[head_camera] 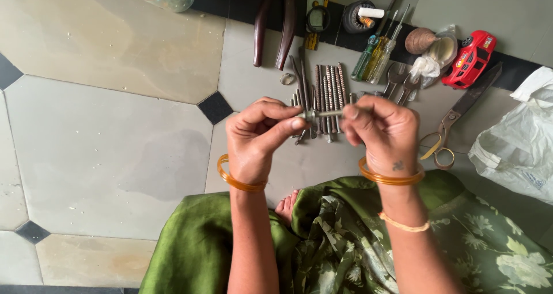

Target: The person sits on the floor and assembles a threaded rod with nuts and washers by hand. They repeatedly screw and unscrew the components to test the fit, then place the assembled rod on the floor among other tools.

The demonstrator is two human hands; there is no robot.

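A long grey metal bolt (322,114) lies level, held in the air just above the row of rusty screws (328,92) on the floor, with a nut threaded at its left end; both ends are pinched

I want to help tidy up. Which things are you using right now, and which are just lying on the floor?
In use:
left hand and right hand, pinching one bolt
row of bolts just beyond

Lying about:
red toy car
scissors
screwdrivers
white plastic bag
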